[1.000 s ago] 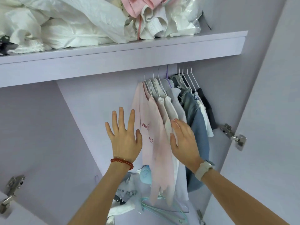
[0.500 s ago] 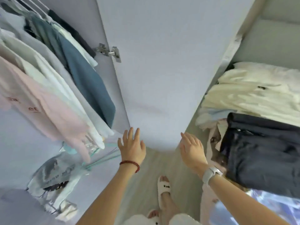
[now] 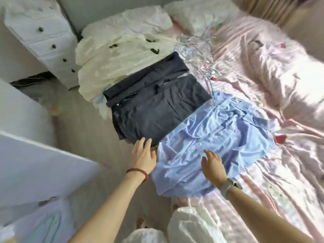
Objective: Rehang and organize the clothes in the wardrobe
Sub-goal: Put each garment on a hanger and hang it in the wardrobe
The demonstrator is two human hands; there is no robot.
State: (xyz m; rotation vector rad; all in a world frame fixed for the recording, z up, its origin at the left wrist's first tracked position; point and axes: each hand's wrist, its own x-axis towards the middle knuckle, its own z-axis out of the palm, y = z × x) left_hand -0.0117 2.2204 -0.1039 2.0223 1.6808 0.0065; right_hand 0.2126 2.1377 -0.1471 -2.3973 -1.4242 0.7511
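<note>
At the far left stands a white drawer unit [image 3: 43,39] with dark knobs, and nearer the camera a pale wardrobe door [image 3: 35,165]. To its right, clothes lie along the edge of a bed with a pink sheet [image 3: 263,172]: a cream garment [image 3: 112,62] farthest away, a dark folded garment [image 3: 154,102] in the middle, and a crumpled light blue shirt [image 3: 215,137] nearest. A heap of wire hangers [image 3: 201,55] lies just beside the dark garment. The left hand [image 3: 142,156], red bead bracelet at the wrist, has its fingers spread at the dark garment's near edge, gripping nothing. The right hand [image 3: 213,167], watch on the wrist, hovers over the blue shirt, fingers loosely open.
</note>
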